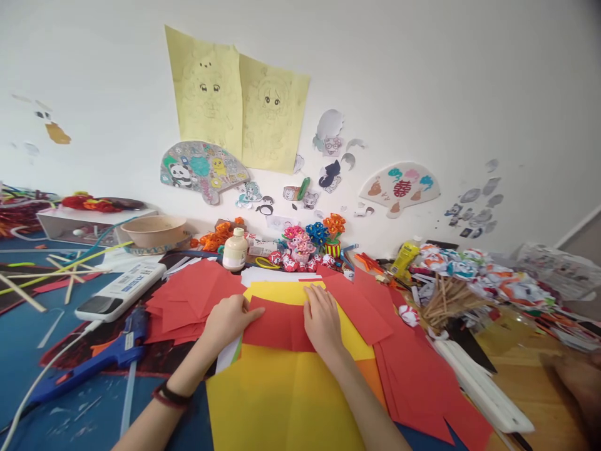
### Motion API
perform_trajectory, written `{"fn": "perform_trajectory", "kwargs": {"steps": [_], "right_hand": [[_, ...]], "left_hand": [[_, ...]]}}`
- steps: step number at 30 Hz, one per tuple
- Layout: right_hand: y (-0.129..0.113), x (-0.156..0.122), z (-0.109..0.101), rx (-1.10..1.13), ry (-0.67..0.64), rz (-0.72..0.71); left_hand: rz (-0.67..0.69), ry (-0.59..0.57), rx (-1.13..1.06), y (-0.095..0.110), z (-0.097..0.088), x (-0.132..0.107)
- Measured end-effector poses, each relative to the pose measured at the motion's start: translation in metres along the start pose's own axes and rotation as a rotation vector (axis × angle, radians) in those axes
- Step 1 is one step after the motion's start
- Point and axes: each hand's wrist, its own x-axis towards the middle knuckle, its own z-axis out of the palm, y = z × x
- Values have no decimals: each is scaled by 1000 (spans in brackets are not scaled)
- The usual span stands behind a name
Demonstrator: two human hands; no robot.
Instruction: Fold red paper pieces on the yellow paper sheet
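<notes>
A folded red paper sheet [277, 326] lies on a large yellow sheet [282, 394] in front of me. My left hand [228, 319] rests on the red sheet's left end, fingers curled and pressing its edge down. My right hand [322, 319] lies flat on the right end, fingers stretched forward along the paper. More red sheets are piled to the left [188, 300] and spread out to the right [413, 376].
A blue glue gun [94, 360] and a white power strip [119, 289] lie at the left. A small bottle [235, 249], a bowl [154, 230] and paper flowers [310, 241] stand by the wall. Wooden sticks [446, 300] and printed paper scraps sit at the right.
</notes>
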Motion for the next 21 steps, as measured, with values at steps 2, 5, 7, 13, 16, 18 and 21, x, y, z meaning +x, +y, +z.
{"fn": "perform_trajectory", "kwargs": {"steps": [2, 5, 7, 13, 16, 18, 21], "right_hand": [[-5, -5, 5, -11, -59, 25], [-10, -10, 13, -6, -147, 10], [-11, -11, 15, 2, -177, 7], [-11, -10, 11, 11, -192, 32], [-11, -12, 13, 30, -179, 33], [-12, -12, 13, 75, -142, 43], [-19, -7, -2, 264, -7, 47]], "left_hand": [[25, -50, 58, -2, -3, -1], [45, -92, 121, -4, -3, -3], [63, -103, 146, -4, -2, -5], [97, -114, 232, -4, -1, -10], [69, -76, 304, -13, -5, -10], [0, -30, 331, -18, -10, -8], [-82, 60, 285, -18, -19, -8]]}}
